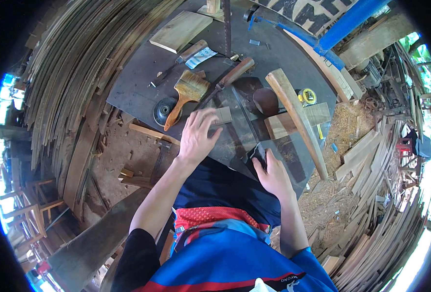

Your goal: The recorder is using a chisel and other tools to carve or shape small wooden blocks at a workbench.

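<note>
My left hand (200,136) is open, its fingers apart and slightly bent, just beside a small flat wooden block (221,115) on the dark tabletop (137,80). I cannot tell whether the fingertips touch the block. Near the table's front edge, my right hand (274,175) pinches a dark folded sheet (258,155) with a pale ragged edge, perhaps sandpaper. A wide paintbrush (191,90) with an orange handle lies beyond my left hand, beside a black round disc (165,111). Farther off is a chisel (235,73) with a wooden handle. A wooden mallet (293,114) lies beyond my right hand.
A yellow tape measure (308,96) sits behind the mallet. A pale board (181,31), a wooden-handled tool (192,50) and a saw blade (227,29) occupy the far side. Blue metal bars (334,44) cross the far right. Stacked planks (69,63) rise at left.
</note>
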